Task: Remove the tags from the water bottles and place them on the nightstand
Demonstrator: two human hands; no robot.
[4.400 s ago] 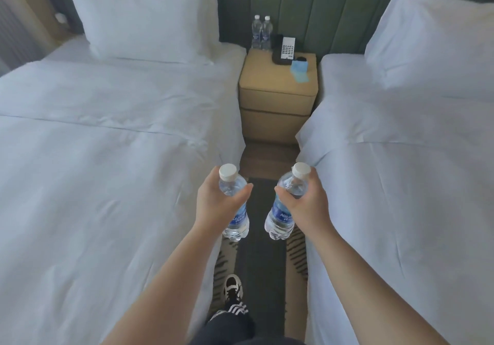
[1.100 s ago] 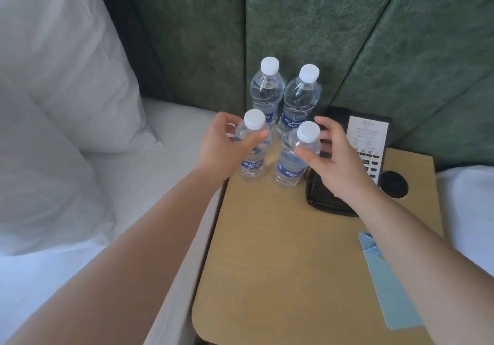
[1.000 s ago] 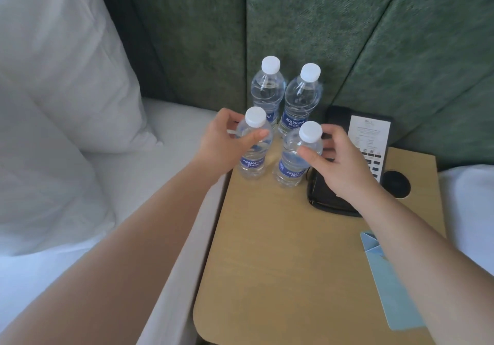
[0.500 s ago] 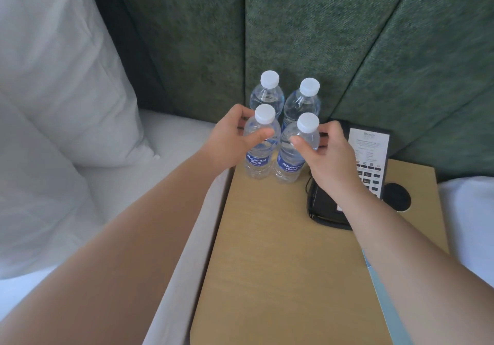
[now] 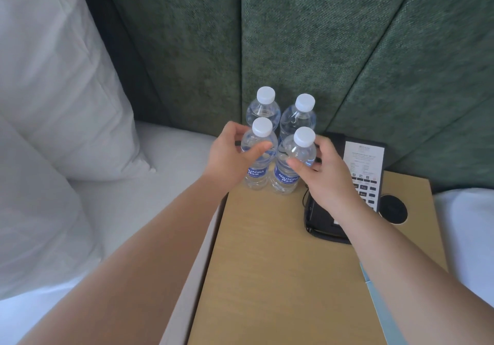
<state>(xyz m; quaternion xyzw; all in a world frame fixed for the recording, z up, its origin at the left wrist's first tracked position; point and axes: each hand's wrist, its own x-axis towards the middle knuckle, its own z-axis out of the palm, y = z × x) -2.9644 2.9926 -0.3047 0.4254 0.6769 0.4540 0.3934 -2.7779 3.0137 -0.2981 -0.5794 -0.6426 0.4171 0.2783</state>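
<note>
- Four water bottles stand upright in a little square at the back of the desk [image 5: 280,264], right by the green padded wall [image 5: 307,37].
- Far left, a white pillow [image 5: 53,91] lies on the bed [image 5: 165,184].
- The left hand [image 5: 230,155] comes in from the bed side. It is curled around the front left bottle [image 5: 258,157], thumb on the near side and fingers behind. It looks like it is holding the bottle, which sits on the wood.
- The back left bottle [image 5: 263,107] stands just behind it, and the back right bottle [image 5: 299,115] is next to that. No hand is on these two.
- The front right bottle [image 5: 294,163] touches the front left one. The right hand [image 5: 326,176] wraps it from the right, thumb in front.
- Each hand is nearest its own bottle, and each bottle points straight up, so letting go looks like the next step.
- No tags can be seen on any bottle.
- The bottles have their caps on, with clear water inside.
- On the right sit a black phone [image 5: 361,181] and a dark round disc [image 5: 393,208].
</note>
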